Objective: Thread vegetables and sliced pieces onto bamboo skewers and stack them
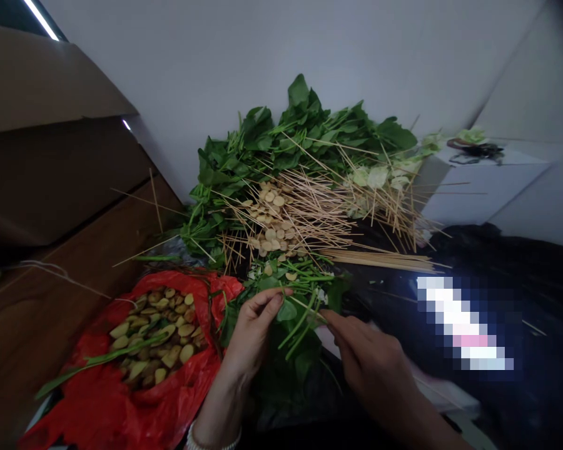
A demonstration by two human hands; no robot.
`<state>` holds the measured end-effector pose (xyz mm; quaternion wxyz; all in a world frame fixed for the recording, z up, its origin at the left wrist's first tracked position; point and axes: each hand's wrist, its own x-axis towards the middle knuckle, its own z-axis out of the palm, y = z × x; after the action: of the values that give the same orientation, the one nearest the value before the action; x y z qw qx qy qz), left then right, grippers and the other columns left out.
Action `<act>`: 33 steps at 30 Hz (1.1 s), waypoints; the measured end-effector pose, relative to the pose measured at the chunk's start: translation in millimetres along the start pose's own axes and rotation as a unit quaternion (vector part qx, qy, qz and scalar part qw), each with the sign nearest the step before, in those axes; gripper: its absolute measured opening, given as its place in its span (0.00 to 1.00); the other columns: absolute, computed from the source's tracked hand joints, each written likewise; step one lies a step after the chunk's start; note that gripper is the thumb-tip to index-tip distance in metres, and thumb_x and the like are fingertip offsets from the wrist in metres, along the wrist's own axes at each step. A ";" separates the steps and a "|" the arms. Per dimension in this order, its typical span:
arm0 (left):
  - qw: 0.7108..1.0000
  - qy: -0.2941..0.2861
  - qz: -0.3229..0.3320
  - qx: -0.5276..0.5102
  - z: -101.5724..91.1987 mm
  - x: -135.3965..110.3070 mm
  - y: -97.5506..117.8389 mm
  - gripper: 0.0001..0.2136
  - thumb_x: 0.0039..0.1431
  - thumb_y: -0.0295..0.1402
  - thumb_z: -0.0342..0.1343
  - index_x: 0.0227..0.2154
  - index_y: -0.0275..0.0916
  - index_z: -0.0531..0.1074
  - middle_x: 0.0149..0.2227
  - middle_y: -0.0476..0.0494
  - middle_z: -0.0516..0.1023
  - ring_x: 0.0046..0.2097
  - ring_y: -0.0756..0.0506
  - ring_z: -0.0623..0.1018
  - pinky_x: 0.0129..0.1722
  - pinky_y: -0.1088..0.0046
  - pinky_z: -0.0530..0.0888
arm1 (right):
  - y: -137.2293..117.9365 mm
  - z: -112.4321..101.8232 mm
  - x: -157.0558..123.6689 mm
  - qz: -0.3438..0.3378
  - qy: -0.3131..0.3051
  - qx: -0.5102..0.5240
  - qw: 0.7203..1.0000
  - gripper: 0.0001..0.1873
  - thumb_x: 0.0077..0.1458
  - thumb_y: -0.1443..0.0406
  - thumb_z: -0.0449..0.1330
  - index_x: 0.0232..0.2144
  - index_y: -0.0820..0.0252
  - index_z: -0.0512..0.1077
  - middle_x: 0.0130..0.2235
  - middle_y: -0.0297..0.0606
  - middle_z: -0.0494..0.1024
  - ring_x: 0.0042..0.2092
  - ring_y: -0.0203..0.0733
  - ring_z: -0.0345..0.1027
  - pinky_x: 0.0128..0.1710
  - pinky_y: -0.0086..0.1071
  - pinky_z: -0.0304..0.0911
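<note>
skewer (307,307): thin, pale, slanted | leafy greens (288,310): long-stemmed, loose, around it

A cardboard box (51,181) stands near a pale wall (169,81).

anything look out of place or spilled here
One thing: a long green stem lies across the cut pieces in the red bag, apart from the heaped leafy greens. Some loose skewers also stick out leftward, unlike the neat bundle. Nothing looks clearly spilled.
</note>
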<state>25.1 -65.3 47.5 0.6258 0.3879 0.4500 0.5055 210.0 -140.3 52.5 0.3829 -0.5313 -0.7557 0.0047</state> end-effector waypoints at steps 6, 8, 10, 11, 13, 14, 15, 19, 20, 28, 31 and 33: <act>0.999 -0.027 0.013 0.041 -1.4 -2.4 0.0 0.08 0.49 0.38 0.66 0.31 0.41 0.82 0.30 0.47 0.81 0.36 0.48 0.77 0.39 0.76 0.70 | 0.1 3.1 -0.8 -0.009 -0.011 -0.010 1.000 0.17 0.63 0.72 0.47 0.48 0.62 0.71 0.31 0.37 0.79 0.29 0.37 0.74 0.30 0.28 0.68; 0.998 -0.029 0.019 0.050 -2.1 -1.9 -0.2 0.08 0.49 0.38 0.66 0.31 0.41 0.82 0.31 0.47 0.82 0.38 0.47 0.77 0.40 0.76 0.69 | 0.5 2.2 -1.7 -0.009 -0.012 -0.013 1.000 0.17 0.63 0.72 0.47 0.48 0.62 0.71 0.31 0.37 0.78 0.29 0.37 0.73 0.29 0.28 0.67; 0.998 -0.031 0.021 0.053 -2.4 -1.5 -0.6 0.08 0.50 0.38 0.66 0.31 0.41 0.82 0.32 0.47 0.82 0.39 0.47 0.77 0.41 0.76 0.70 | 0.5 1.6 -2.5 -0.009 -0.012 -0.014 1.000 0.17 0.63 0.72 0.47 0.48 0.63 0.71 0.31 0.37 0.78 0.29 0.37 0.73 0.29 0.28 0.66; 0.998 -0.032 0.020 0.053 -2.4 -1.4 -0.9 0.08 0.50 0.38 0.66 0.31 0.41 0.82 0.33 0.46 0.82 0.39 0.47 0.77 0.41 0.75 0.70 | 0.5 1.6 -2.9 -0.009 -0.011 -0.013 1.000 0.17 0.63 0.73 0.47 0.48 0.63 0.71 0.31 0.37 0.78 0.29 0.37 0.73 0.28 0.28 0.66; 0.998 -0.033 0.019 0.054 -2.5 -1.3 -2.0 0.08 0.50 0.38 0.66 0.31 0.41 0.82 0.34 0.46 0.82 0.39 0.47 0.77 0.42 0.75 0.69 | 0.5 2.2 -3.4 -0.008 -0.008 -0.012 1.000 0.17 0.63 0.73 0.47 0.49 0.63 0.71 0.32 0.37 0.78 0.29 0.37 0.73 0.29 0.28 0.66; 0.998 -0.034 0.020 0.054 -2.7 -1.3 -2.6 0.07 0.50 0.37 0.66 0.31 0.41 0.82 0.34 0.46 0.82 0.39 0.47 0.77 0.42 0.75 0.69 | 0.6 2.6 -3.5 -0.007 -0.008 -0.012 1.000 0.17 0.62 0.73 0.47 0.49 0.63 0.71 0.32 0.37 0.78 0.29 0.37 0.73 0.29 0.28 0.66; 0.998 -0.035 0.022 0.052 -3.1 -1.4 -3.3 0.07 0.50 0.37 0.66 0.31 0.42 0.82 0.34 0.47 0.82 0.39 0.47 0.77 0.42 0.75 0.69 | 0.7 3.2 -3.6 -0.007 -0.008 -0.012 1.000 0.17 0.62 0.73 0.48 0.49 0.63 0.71 0.32 0.37 0.79 0.30 0.37 0.73 0.29 0.28 0.66; 0.997 -0.041 0.031 0.060 -5.3 -1.8 -4.8 0.06 0.51 0.37 0.65 0.32 0.43 0.82 0.34 0.49 0.82 0.38 0.49 0.76 0.41 0.77 0.69 | 1.1 4.7 -4.0 -0.009 -0.009 -0.013 1.000 0.17 0.62 0.73 0.48 0.49 0.64 0.71 0.33 0.37 0.79 0.30 0.37 0.74 0.29 0.28 0.67; 0.996 -0.042 0.034 0.070 -5.5 -1.9 -4.4 0.06 0.51 0.37 0.65 0.32 0.43 0.82 0.34 0.49 0.82 0.37 0.50 0.76 0.40 0.77 0.69 | 1.0 4.7 -4.1 -0.009 -0.008 -0.012 1.000 0.17 0.62 0.74 0.47 0.49 0.64 0.71 0.33 0.37 0.79 0.30 0.38 0.74 0.29 0.28 0.67; 0.973 -0.056 0.114 0.191 -2.3 -3.9 6.6 0.07 0.54 0.36 0.62 0.34 0.41 0.82 0.33 0.46 0.80 0.38 0.47 0.76 0.40 0.75 0.69 | -1.6 -0.2 -5.4 -0.005 -0.028 -0.032 0.999 0.19 0.60 0.74 0.46 0.47 0.64 0.73 0.35 0.41 0.80 0.32 0.40 0.76 0.35 0.31 0.71; 0.961 -0.070 0.137 0.228 -2.9 -4.5 9.4 0.07 0.55 0.34 0.61 0.34 0.41 0.82 0.33 0.45 0.80 0.37 0.47 0.77 0.39 0.74 0.70 | -2.1 0.3 -7.2 0.001 -0.040 -0.032 0.999 0.20 0.59 0.75 0.46 0.48 0.64 0.73 0.36 0.42 0.80 0.35 0.42 0.76 0.37 0.33 0.72; 0.952 -0.079 0.153 0.254 -3.0 -4.7 11.2 0.07 0.56 0.34 0.60 0.34 0.40 0.82 0.33 0.45 0.80 0.37 0.47 0.77 0.38 0.73 0.70 | -2.0 1.8 -9.1 0.004 -0.046 -0.031 0.998 0.21 0.59 0.75 0.46 0.49 0.64 0.72 0.36 0.43 0.80 0.35 0.42 0.77 0.36 0.33 0.72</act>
<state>18.7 -67.7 58.0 0.4551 0.6371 0.4477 0.4320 208.7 -147.8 46.7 0.3309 -0.5455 -0.7700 0.0073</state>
